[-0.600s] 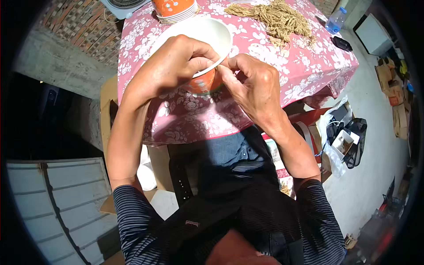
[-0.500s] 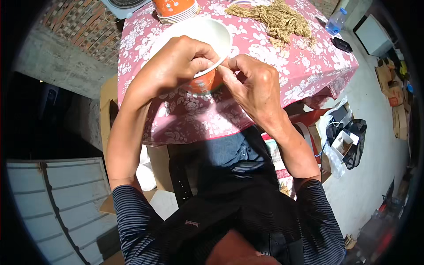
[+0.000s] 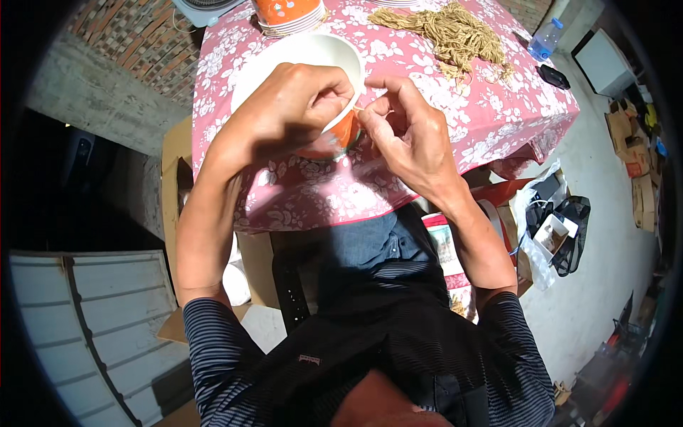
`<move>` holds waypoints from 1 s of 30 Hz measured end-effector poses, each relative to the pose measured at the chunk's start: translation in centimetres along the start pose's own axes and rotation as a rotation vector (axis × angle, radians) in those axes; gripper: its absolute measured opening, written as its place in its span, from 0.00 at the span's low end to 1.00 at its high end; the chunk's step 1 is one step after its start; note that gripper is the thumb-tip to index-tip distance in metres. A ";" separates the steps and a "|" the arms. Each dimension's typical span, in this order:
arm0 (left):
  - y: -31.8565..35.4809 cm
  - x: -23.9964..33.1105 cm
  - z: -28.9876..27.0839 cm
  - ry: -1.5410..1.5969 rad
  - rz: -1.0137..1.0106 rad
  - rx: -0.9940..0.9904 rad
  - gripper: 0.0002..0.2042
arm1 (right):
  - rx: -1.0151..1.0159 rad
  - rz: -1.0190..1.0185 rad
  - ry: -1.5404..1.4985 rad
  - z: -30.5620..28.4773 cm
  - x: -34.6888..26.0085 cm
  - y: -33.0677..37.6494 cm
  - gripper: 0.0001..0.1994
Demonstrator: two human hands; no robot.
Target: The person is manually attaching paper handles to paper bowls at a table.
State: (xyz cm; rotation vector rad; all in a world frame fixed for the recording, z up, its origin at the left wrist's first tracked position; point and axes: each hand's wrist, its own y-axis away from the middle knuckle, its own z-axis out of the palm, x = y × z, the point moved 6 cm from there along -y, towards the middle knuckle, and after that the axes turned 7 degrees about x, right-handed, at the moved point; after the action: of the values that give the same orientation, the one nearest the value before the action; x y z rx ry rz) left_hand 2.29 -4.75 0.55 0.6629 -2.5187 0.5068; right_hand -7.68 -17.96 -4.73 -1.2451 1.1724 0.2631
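A bowl (image 3: 313, 53), white inside and orange with a pattern outside, is tilted above the tablecloth between my hands. My left hand (image 3: 295, 99) is closed on its rim at the right side, fingers curled inward and partly hidden. Close to the same stretch of rim is my right hand (image 3: 416, 135), its thumb and a bent finger pressed together while the index finger lifts away. A pale bit, perhaps a strand, shows by the right thumb tip, too small to make out. Farther back lies a loose heap of tan twine (image 3: 462, 39).
A stack of orange bowls (image 3: 290, 14) stands behind the tilted bowl on the pink floral tablecloth (image 3: 341, 196). At the table's far right are a plastic bottle (image 3: 545, 39) and a black object (image 3: 553, 76). Bags with a white box (image 3: 555, 235) sit lower right.
My right hand has drawn slightly away from the rim and its index finger has lifted and straightened. The bowl and my left hand have shifted a little left.
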 end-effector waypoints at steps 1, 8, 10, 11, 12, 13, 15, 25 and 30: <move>0.1 -0.2 0.0 0.033 -0.025 0.004 0.08 | -0.009 0.023 -0.045 0.0 0.0 0.0 0.14; 0.7 -1.0 -0.4 0.123 -0.124 -0.001 0.08 | -0.183 -0.114 0.097 0.4 -0.7 -0.8 0.17; 1.1 -1.1 -1.0 0.219 -0.167 0.013 0.08 | -0.189 -0.058 0.062 0.4 -0.3 -0.8 0.17; 1.4 -1.3 -1.3 0.319 -0.206 0.023 0.08 | -0.193 0.004 0.031 0.4 0.1 -0.8 0.17; 1.5 -1.2 -1.8 0.354 -0.183 -0.012 0.08 | -0.187 0.043 -0.003 0.3 -0.2 -0.8 0.16; 1.7 -1.2 -2.1 0.352 -0.184 -0.009 0.08 | -0.189 0.041 -0.006 0.3 -0.8 -1.0 0.16; 1.8 -0.8 -2.5 0.480 -0.144 0.005 0.09 | -0.225 0.146 0.017 0.7 -0.9 -1.1 0.13; 2.4 -1.9 -3.0 0.444 -0.237 0.240 0.16 | -0.137 0.319 -0.226 2.0 0.0 -0.8 0.11; 3.0 -0.1 -1.9 0.137 -0.298 0.176 0.13 | -0.087 0.312 -0.231 1.9 0.0 -0.5 0.10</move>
State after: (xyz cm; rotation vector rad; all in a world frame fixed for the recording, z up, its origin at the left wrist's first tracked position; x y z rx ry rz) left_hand 1.46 -1.36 1.38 1.0141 -2.2132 0.6441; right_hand -6.28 -16.56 -4.71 -1.0701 1.1592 0.6785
